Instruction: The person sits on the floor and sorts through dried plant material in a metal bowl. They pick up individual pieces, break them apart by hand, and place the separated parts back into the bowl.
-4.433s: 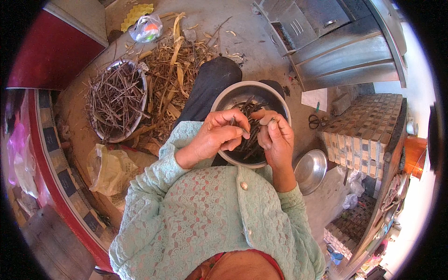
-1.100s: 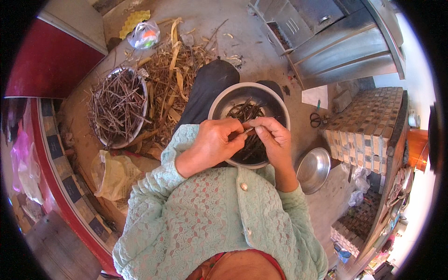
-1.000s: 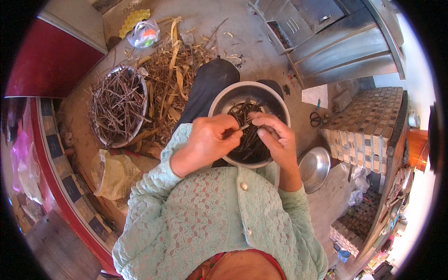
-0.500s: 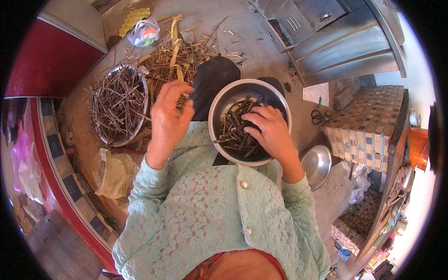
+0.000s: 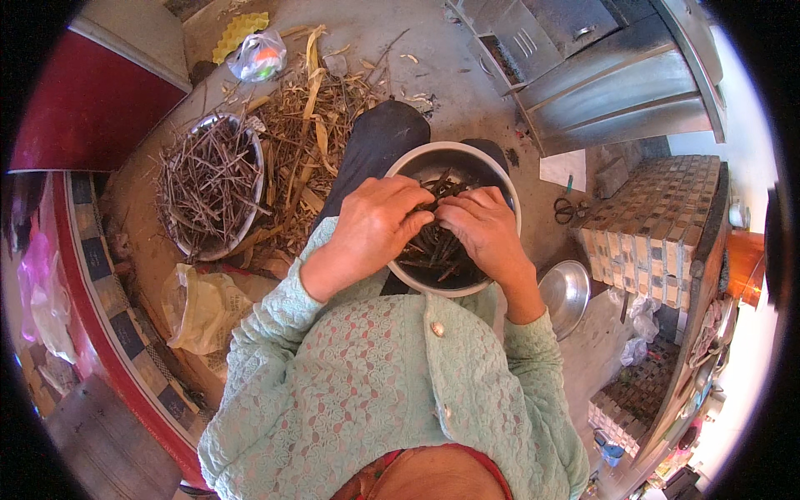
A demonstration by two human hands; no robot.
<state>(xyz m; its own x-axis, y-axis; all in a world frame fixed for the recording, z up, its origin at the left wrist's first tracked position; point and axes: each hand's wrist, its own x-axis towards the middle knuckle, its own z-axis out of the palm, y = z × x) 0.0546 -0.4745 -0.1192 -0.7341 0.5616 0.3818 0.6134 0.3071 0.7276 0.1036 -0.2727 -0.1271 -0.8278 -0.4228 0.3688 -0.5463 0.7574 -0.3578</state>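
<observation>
A round steel basin (image 5: 514,196) sits at my lap, holding a heap of dark, slender dried pods (image 5: 437,246). Over the heap my left hand (image 5: 373,227) and my right hand (image 5: 482,231) meet, nearly fingertip to fingertip. The fingers of both are bent and pinched. Between the right fingertips a dark dried pod seems to be gripped, mostly hidden by the fingers. What the left fingertips hold, if anything, is covered.
To the left stands a basin (image 5: 259,158) heaped with thin brown twigs (image 5: 212,183). Dry stalks and husks (image 5: 304,142) litter the floor beside it. A pale plastic bag (image 5: 204,308) lies nearer. At right are an empty metal bowl (image 5: 564,292), scissors (image 5: 565,210) and a tiled brick block (image 5: 650,225).
My left hand has come rightward from beside the basin to over it, its fingers closing near the right hand. My right hand has shifted only slightly, its fingers drawing together.
</observation>
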